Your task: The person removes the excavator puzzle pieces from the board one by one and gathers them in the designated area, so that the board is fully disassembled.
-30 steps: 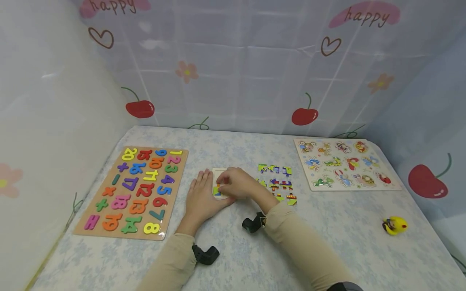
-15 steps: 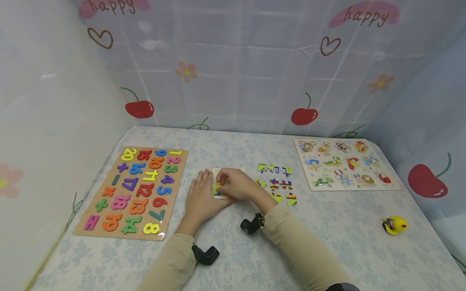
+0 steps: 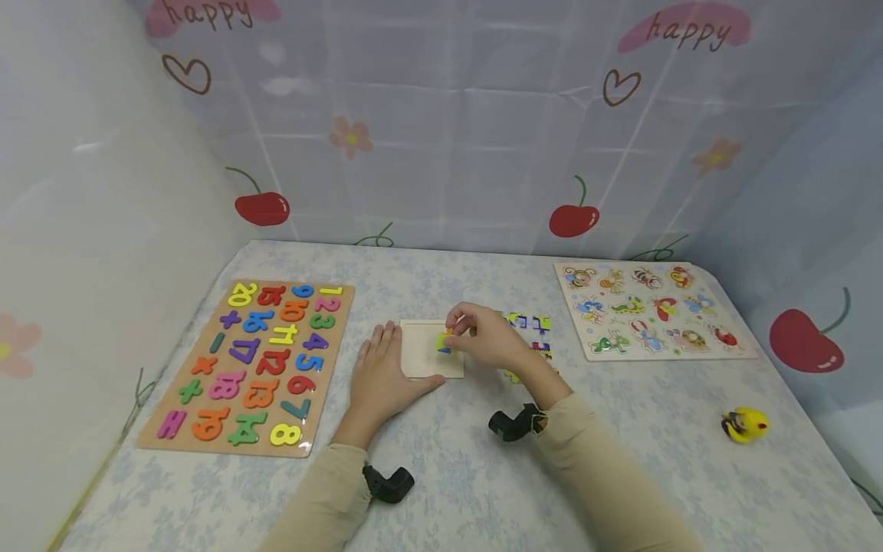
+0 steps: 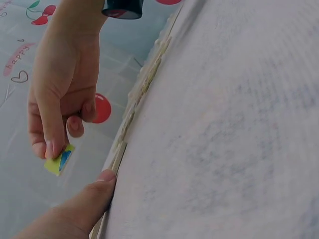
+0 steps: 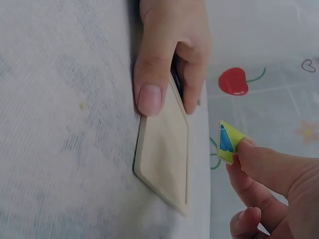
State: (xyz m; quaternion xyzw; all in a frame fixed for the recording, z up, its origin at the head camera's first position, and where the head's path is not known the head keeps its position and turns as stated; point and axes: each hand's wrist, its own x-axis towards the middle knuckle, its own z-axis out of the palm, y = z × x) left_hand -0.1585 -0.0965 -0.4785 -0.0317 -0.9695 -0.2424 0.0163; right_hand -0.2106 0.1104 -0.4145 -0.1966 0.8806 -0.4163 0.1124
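Note:
My right hand (image 3: 486, 335) pinches a small yellow-green and blue puzzle piece (image 5: 227, 142) between thumb and fingertips, raised over the right part of a pale wooden puzzle tray (image 3: 421, 353). The tray's recess shows bare wood. My left hand (image 3: 382, 372) lies along the tray's left side, fingers straight, with the thumb (image 5: 150, 99) at its near edge. Several loose jigsaw pieces (image 3: 539, 323) lie on the table to the right, partly hidden behind my right hand and wrist.
A board of colored numbers (image 3: 262, 368) lies at the left, an insect puzzle board (image 3: 648, 314) at the back right. A yellow toy duck (image 3: 745, 425) sits at the right. A printed curtain (image 3: 441, 153) rises behind the table.
My right hand has lifted the puzzle piece out of the tray's lower left and carried it to the right, exposing the bare recess. The left hand has stayed in place.

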